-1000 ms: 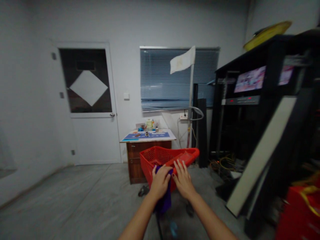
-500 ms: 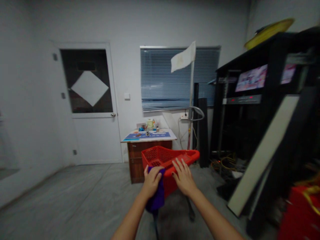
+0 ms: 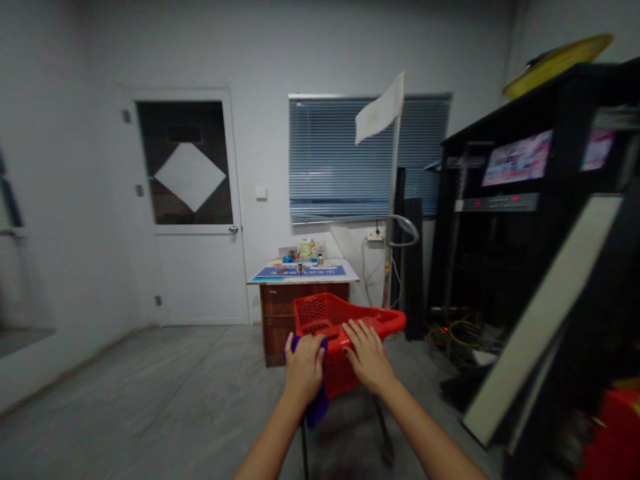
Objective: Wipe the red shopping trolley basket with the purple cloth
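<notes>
A small red shopping cart [image 3: 320, 310] with a mesh basket stands on the floor straight ahead of me, on dark legs with wheels. A white flag [image 3: 380, 110] rises from it on a pole. My left hand [image 3: 303, 368] presses a purple cloth [image 3: 316, 408] against the near left rim of the basket; the cloth hangs down below my fingers. My right hand [image 3: 367, 357] rests flat on the red handle bar at the near right, fingers spread.
A wooden desk [image 3: 303, 303] with small bottles stands behind the cart under a blue-blinded window [image 3: 330, 157]. A white door [image 3: 193, 213] is at the left. Black shelving [image 3: 540, 220] with a leaning white board [image 3: 540, 320] crowds the right; cables lie on the floor there.
My left hand slid the purple cloth leftward along the basket's near rim. The cart and both hands sit slightly further right in view, as my head turned left.
</notes>
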Motion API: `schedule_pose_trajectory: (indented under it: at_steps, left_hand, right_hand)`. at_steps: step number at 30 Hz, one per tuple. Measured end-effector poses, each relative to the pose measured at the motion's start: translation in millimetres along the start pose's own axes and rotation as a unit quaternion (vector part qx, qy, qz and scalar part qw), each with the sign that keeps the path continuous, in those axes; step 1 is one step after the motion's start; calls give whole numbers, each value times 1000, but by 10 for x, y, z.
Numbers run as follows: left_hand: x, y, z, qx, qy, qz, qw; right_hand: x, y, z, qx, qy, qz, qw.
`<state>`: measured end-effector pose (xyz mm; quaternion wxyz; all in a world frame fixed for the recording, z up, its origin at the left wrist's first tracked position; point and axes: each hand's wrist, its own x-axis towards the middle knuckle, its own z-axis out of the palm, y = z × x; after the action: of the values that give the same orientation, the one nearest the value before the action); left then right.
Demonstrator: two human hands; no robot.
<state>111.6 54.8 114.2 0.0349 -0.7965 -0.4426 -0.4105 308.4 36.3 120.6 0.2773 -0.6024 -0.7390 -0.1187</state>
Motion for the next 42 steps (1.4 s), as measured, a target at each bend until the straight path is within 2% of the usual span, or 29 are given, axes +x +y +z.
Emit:
schedule_pose_trajectory:
  at_steps: [4, 8, 11, 15, 18, 21, 24, 27, 32, 35, 38, 42]
  left_hand:
    - [-3, -135, -13, 11, 20, -24, 999]
    - [25, -80, 11, 53, 50, -74, 995]
    - [42, -30, -4, 67, 43, -51, 995]
    - [37, -126, -104, 67, 13, -2, 998]
    - [36, -200, -142, 80, 23, -30, 996]
    - [64, -165, -110, 80, 34, -69, 994]
    - [106, -117, -100, 60, 2, -39, 997]
    - [131, -153, -150, 55, -23, -22, 998]
    - [118, -190, -150, 90, 10, -85, 992]
    - [112, -162, -89, 79, -6, -57, 995]
    - [117, -202, -77, 58, -22, -24, 998]
    - [138, -268, -105, 60, -11, -25, 998]
  right_hand:
    - [-5, -114, 101, 3, 16, -13, 1000]
    - [14, -336, 192, 4, 26, 5, 1000]
    - [41, -453, 143, 2, 1, 24, 1000]
    - [61, -517, 14, 5, -40, 29, 999]
    - [69, -565, -2, 8, -45, 28, 999]
    - [75, -619, 51, 7, -38, 35, 999]
    - [74, -634, 90, 7, -37, 38, 999]
    - [71, -622, 95, 9, -37, 36, 999]
    - [80, -679, 114, 5, -40, 46, 998]
    - [95, -702, 95, 1, -48, 51, 998]
    - [109, -632, 9, 2, -67, 28, 997]
    - [113, -477, -110, 0, -77, 13, 997]
